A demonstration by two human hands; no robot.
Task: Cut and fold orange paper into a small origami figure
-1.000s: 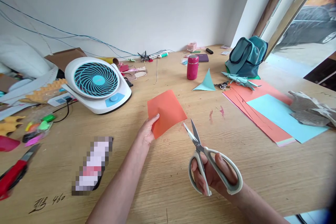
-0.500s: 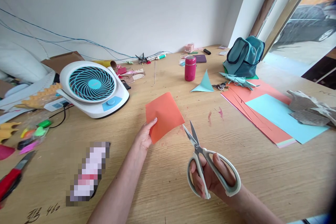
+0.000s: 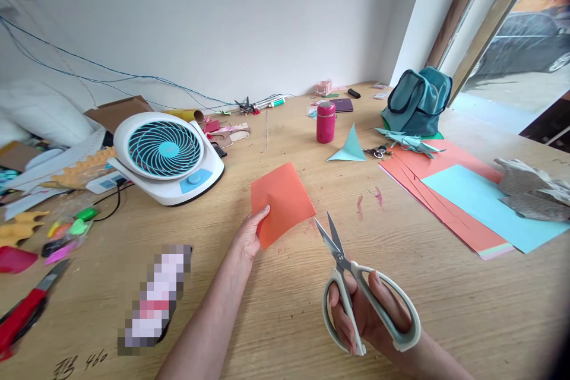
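Note:
My left hand [image 3: 249, 234] pinches a square of orange paper [image 3: 285, 205] by its lower left edge, thumb on top, holding it above the wooden table [image 3: 276, 320]. In my right hand [image 3: 363, 309] is a pair of scissors [image 3: 341, 261] with white-and-grey handles, fingers through the loops. The blades are parted and point up and left, their tips close to the paper's right corner but apart from it. Beyond the paper stand a folded light-blue paper triangle [image 3: 350, 146] and a magenta flask [image 3: 326, 123].
On the right lie orange sheets [image 3: 445, 202] beneath a light-blue sheet [image 3: 485, 202], with a teal bag [image 3: 416, 104] behind. A white fan [image 3: 167, 157] stands left. Red-handled scissors [image 3: 27, 314] and a pixelated object [image 3: 155, 297] lie at the near left.
The whole view has shifted slightly, so everything sits a little lower and mostly further right. The scissors have drawn slightly away from the paper's corner. Both grips are the same.

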